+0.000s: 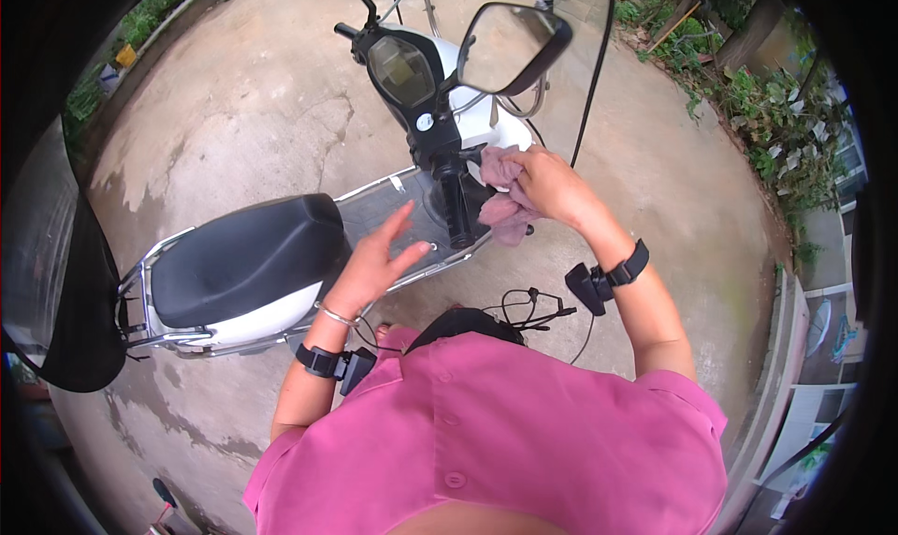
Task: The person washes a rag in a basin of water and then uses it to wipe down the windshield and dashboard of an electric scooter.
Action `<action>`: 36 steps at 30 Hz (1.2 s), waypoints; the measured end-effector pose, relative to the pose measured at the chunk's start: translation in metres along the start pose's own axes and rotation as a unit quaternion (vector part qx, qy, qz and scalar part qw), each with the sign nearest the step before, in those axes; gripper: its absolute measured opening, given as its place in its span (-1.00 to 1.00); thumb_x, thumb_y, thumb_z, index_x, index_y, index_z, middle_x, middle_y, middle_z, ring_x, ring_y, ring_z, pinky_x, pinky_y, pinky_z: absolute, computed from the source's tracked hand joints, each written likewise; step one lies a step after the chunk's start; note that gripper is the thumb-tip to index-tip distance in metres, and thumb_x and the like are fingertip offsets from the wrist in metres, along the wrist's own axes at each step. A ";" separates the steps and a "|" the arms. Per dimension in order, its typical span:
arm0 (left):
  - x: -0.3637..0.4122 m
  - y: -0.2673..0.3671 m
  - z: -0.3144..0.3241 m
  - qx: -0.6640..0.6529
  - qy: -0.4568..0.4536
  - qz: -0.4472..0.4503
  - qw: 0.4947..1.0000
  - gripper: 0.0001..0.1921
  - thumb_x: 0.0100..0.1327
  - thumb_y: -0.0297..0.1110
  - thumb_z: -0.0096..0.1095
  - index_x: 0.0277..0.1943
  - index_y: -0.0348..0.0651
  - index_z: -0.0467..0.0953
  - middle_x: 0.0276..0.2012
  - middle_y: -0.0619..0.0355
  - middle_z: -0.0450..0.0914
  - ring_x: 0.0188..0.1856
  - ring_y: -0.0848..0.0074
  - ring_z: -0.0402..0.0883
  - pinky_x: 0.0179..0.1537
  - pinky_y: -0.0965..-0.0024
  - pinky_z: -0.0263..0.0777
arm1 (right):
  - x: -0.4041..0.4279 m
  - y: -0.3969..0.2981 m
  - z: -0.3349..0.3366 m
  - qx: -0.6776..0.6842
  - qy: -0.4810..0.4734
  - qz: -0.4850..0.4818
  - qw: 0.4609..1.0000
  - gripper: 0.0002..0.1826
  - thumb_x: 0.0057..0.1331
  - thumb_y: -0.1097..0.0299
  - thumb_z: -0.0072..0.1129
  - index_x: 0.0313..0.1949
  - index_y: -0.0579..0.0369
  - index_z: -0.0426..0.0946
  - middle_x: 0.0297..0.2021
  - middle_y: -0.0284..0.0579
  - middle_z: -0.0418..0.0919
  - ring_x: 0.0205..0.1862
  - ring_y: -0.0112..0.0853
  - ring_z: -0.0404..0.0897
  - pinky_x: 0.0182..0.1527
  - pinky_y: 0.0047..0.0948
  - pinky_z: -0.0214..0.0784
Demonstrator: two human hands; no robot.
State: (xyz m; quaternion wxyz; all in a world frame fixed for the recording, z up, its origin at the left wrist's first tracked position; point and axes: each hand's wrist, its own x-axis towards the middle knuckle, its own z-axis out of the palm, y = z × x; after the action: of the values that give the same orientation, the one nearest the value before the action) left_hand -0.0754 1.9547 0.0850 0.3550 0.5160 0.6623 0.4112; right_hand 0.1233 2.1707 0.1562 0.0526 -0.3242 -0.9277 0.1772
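An electric scooter with a black seat [245, 261] and white body stands in front of me. My right hand [554, 184] grips a crumpled pinkish-mauve cloth [508, 212], held beside the black handlebar grip [456, 212] nearest me, against the white front panel; its fingertips are partly hidden in the folds. My left hand [379, 261] is empty, fingers apart, over the near edge of the footboard [389, 205], between seat and handlebar. The near rear-view mirror [512, 47] rises beyond my right hand, near the instrument display [401, 70].
Black cables [537, 314] hang near my waist. A dark cable [596, 72] runs upright right of the mirror. Plants [779, 114] border the concrete on the right. A dark sheet with a clear panel [42, 254] is at the far left, by the scooter's rear rack [144, 303].
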 end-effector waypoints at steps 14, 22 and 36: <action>0.030 0.034 0.015 0.064 -0.077 0.054 0.994 -0.37 0.21 -0.22 0.37 0.32 -0.09 0.33 0.07 -0.11 0.53 0.11 0.27 0.55 0.10 0.33 0.41 | 0.019 0.014 0.032 0.045 0.047 -0.019 0.998 -0.52 0.16 0.54 0.06 0.12 0.08 0.47 -0.01 0.08 0.48 -0.01 -0.03 0.53 0.03 -0.16 0.41; 0.038 0.077 0.003 0.074 -0.043 0.021 0.996 -0.52 0.19 -0.36 0.39 0.19 -0.18 0.49 -0.29 0.14 0.66 -0.25 0.64 0.58 -0.18 0.54 0.46 | -0.088 0.017 -0.036 0.322 0.065 -0.043 0.943 -0.56 0.18 0.57 -0.07 0.08 0.13 0.47 -0.04 0.09 0.56 -0.01 -0.06 0.54 0.08 -0.32 0.36; 0.109 0.156 0.077 -0.057 0.116 0.021 0.991 -0.33 0.22 -0.37 0.37 0.35 -0.25 0.24 0.06 -0.07 0.55 0.05 0.48 0.56 -0.04 0.44 0.49 | -0.096 0.277 0.057 0.514 0.115 0.191 0.828 -0.66 0.36 0.49 -0.07 0.12 0.27 0.41 -0.06 -0.13 0.59 -0.05 -0.47 0.52 0.04 -0.48 0.36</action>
State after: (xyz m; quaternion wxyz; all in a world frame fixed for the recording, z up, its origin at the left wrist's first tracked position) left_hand 0.0308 2.0952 0.1908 0.2962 0.4576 0.6635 0.5124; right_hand 0.3478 2.2963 0.0040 0.2836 -0.4391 -0.6090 0.5966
